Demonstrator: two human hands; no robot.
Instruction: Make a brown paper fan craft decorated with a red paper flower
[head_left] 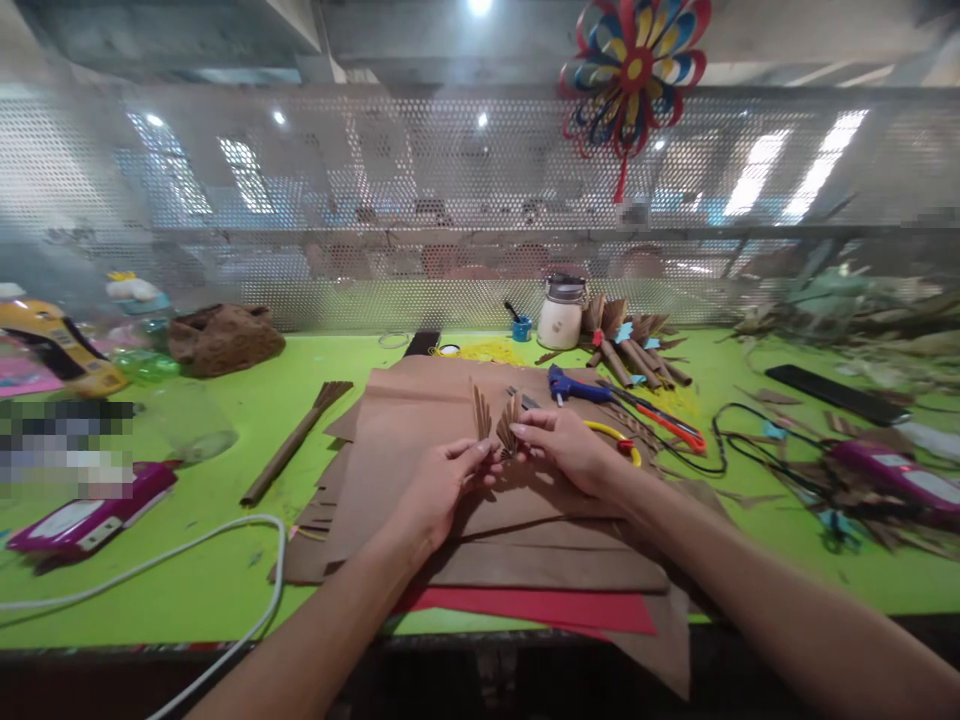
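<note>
Two small fans of pleated brown paper stand upright over the middle of the brown paper stack [420,430]. My left hand [457,475] pinches the base of the left pleated fan [481,412]. In my right hand [551,440] is the right pleated fan [510,425], gripped between thumb and fingers. The fans lean close together at their lower ends; whether they join there is hidden by my fingertips. Just behind my right hand lie a blue glue gun [574,385] and yellow-handled scissors [611,435], whose handle is partly covered by that hand.
A rolled paper stick [296,440] lies left, near a white cable [281,560] and purple power strip [97,515]. Bundled paper sticks [637,355] and a white jar [561,315] stand behind. A utility knife [671,425], black phone [836,393] and second power strip [900,475] are right.
</note>
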